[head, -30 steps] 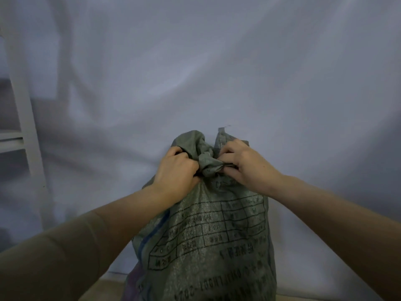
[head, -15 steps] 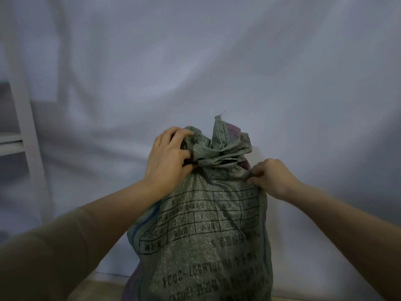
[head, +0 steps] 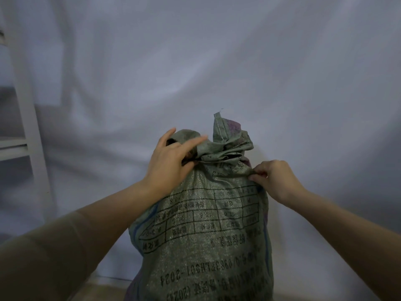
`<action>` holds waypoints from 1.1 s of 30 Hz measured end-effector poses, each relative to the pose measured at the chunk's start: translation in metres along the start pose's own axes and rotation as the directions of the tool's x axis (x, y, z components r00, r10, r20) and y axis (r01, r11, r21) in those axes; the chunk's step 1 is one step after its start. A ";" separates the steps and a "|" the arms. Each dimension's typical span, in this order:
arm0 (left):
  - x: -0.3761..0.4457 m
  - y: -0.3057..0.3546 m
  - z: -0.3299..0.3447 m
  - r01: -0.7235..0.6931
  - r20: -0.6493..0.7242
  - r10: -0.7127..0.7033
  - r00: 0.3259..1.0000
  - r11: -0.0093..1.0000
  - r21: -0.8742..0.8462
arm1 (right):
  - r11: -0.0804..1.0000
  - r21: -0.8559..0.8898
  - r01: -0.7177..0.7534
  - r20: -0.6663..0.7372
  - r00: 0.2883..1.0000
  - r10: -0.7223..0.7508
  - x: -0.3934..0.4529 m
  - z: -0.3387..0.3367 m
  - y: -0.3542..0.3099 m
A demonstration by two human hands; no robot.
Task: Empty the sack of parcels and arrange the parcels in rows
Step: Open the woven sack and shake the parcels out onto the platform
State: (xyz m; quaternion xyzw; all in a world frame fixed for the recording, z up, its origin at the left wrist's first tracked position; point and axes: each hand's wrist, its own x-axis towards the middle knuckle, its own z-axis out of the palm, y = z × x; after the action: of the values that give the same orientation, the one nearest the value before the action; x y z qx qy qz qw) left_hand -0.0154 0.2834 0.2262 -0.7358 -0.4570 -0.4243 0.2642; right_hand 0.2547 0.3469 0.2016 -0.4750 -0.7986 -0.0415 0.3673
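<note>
Two hands were on the green sack (head: 208,235), which stood before a white sheet (head: 195,61). Left hand (head: 171,164) touched its knotted top, fingers loose; right hand (head: 275,179) pinched cloth below it.

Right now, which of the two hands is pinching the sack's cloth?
The right hand pinches a fold at the sack's shoulder, its fingers curled. The left hand lies at the bunched neck with fingers mostly straight.
</note>
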 end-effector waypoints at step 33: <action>0.122 -0.035 -0.025 0.482 -0.091 -0.565 0.820 0.768 -0.422 | 0.992 0.070 -0.104 -0.317 0.941 0.121 0.097 -0.051 -0.061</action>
State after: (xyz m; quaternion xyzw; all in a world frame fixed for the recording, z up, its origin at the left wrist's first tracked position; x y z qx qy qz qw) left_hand -0.0293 0.3345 0.3440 -0.5651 -0.5225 -0.6376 0.0340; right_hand 0.2077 0.3634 0.3167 -0.4969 -0.7006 -0.0763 0.5063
